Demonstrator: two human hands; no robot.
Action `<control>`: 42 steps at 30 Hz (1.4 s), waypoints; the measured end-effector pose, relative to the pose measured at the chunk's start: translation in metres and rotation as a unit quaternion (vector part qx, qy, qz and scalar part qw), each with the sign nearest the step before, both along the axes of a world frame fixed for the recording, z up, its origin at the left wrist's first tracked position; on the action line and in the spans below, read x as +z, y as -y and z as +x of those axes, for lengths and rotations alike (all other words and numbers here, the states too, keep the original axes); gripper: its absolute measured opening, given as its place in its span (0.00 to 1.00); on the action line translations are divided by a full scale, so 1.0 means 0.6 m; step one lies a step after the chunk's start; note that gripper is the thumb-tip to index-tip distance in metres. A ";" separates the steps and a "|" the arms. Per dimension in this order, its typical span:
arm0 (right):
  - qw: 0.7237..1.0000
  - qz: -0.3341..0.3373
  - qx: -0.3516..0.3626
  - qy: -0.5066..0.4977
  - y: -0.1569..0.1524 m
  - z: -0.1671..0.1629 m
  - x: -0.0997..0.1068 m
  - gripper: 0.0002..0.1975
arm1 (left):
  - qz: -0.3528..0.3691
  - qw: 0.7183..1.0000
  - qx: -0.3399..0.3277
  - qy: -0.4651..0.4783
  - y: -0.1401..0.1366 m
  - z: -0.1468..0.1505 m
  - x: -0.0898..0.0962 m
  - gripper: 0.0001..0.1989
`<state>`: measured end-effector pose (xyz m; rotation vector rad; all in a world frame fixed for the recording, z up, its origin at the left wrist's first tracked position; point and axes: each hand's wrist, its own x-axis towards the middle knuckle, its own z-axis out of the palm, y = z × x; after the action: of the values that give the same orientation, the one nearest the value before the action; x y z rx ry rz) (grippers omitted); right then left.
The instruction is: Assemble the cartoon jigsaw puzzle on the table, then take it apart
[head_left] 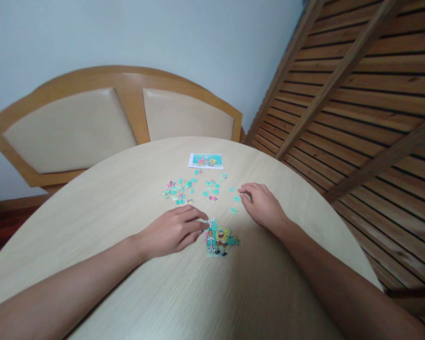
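Observation:
A partly joined jigsaw puzzle (222, 240) with a yellow square cartoon figure and a pale figure beside it lies in front of me. My left hand (173, 230) rests at its upper left edge, fingers stretched out and fingertips touching it. My right hand (262, 203) is farther up and to the right, fingers loosely bent, with a gap between thumb and forefinger. Just by its fingertips lies a loose teal puzzle piece (236, 199); I cannot tell whether they touch. Another teal piece (233, 210) lies below that one.
Loose puzzle pieces form a left pile (179, 191) and a middle pile (211, 189). Behind them lies a reference picture card (207, 161). The round wooden table (127, 293) meets a padded bench back (71, 130); a slatted wooden screen (340, 94) stands at right.

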<state>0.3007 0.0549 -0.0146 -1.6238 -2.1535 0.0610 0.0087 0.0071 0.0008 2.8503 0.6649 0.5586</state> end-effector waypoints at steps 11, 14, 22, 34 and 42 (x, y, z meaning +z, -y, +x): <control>0.998 -0.016 -0.012 -0.052 -0.004 0.003 0.004 0.06 | -0.001 1.000 0.001 -0.001 0.001 -0.001 0.001 0.14; 0.994 -0.021 -0.003 -0.103 -0.006 0.003 0.002 0.07 | -0.001 1.000 -0.001 0.001 0.001 -0.001 0.001 0.14; 0.938 -0.081 0.071 -0.330 -0.010 -0.009 -0.002 0.09 | -0.002 1.000 0.001 0.001 0.000 -0.001 -0.001 0.14; 0.885 -0.153 0.176 -0.403 0.038 -0.070 0.006 0.15 | 0.004 1.000 -0.012 -0.008 -0.002 -0.004 -0.004 0.15; 0.892 -0.147 0.225 -0.364 0.050 -0.087 0.000 0.15 | 0.002 1.000 -0.015 -0.003 -0.002 -0.003 -0.003 0.15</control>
<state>0.2487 0.0246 -0.0143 -0.9483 -1.8906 1.0095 0.0067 0.0084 -0.0009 2.8608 0.6216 0.5478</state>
